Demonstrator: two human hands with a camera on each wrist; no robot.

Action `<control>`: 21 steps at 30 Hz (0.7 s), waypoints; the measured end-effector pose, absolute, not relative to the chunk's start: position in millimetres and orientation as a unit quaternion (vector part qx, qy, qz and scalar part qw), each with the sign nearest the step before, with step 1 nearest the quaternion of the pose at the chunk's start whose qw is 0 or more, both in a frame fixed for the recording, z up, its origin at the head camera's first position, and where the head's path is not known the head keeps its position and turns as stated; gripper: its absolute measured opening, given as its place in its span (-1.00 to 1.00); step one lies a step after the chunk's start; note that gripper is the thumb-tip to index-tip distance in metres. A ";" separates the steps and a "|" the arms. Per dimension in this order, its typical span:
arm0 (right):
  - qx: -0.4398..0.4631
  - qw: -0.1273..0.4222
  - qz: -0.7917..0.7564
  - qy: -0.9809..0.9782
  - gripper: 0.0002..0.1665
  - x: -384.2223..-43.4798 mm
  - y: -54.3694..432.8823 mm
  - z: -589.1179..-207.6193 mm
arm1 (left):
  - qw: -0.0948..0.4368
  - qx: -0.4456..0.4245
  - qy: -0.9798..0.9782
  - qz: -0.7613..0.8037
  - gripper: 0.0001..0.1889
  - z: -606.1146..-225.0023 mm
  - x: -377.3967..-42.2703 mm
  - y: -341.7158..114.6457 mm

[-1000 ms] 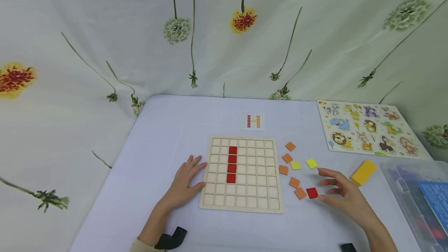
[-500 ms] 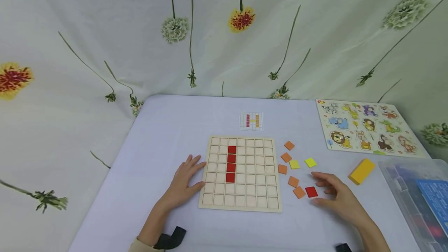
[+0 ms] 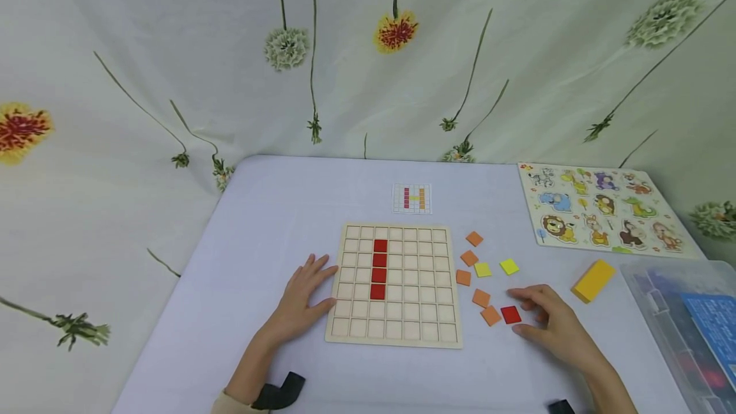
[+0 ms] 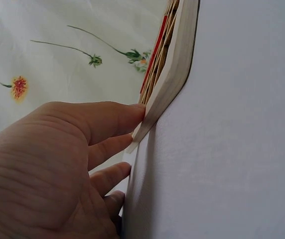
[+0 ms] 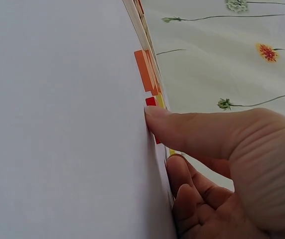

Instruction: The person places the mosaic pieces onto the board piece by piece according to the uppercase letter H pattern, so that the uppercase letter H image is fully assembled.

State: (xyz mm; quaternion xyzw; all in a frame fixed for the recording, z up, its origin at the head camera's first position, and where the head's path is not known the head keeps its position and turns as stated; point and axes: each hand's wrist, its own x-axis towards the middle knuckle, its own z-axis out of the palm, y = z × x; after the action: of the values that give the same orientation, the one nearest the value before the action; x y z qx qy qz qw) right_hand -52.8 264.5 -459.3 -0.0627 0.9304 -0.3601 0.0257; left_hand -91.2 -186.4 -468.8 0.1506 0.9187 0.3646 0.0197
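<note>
In the head view a light wooden grid board (image 3: 411, 312) lies flat, with several red square tiles (image 3: 379, 260) in one column. My left hand (image 3: 299, 294) rests at its left edge, fingers spread; in the left wrist view the thumb (image 4: 117, 119) touches the board's side. To the board's right, a loose red tile (image 3: 510, 315) lies on the table. My right hand (image 3: 551, 324) is just right of it, thumb and forefinger apart, holding nothing. In the right wrist view the thumb (image 5: 192, 132) overlaps the red tile (image 5: 151, 101).
Several orange tiles (image 3: 481, 298) and two yellow tiles (image 3: 509, 266) lie between board and right hand. A small pattern card (image 3: 411, 199) is behind the board. At right are a yellow block (image 3: 593, 281), an animal puzzle board (image 3: 609, 209) and a clear plastic box (image 3: 650, 312).
My right hand has moved slightly left and down, its thumb and forefinger nearer the loose red tile. The left hand stays at the board's edge.
</note>
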 end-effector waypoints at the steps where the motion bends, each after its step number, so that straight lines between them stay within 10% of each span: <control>1: -0.066 0.024 -0.359 0.931 -0.36 -52.8 264.7 -460.0 | 0.019 0.151 0.918 0.365 -0.40 -468.9 -91.2 -186.5; 21: -0.046 0.021 -0.359 0.932 -0.66 -50.6 262.6 -452.5 | 0.016 0.157 0.914 0.375 -0.40 -470.3 -90.6 -188.2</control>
State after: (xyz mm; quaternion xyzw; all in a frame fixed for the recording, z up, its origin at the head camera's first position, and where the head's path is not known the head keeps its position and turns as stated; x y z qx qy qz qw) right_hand -50.6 262.6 -452.5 -0.0456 0.9321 -0.3588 0.0214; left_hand -90.6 -188.2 -470.3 0.1566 0.9136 0.3750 0.0156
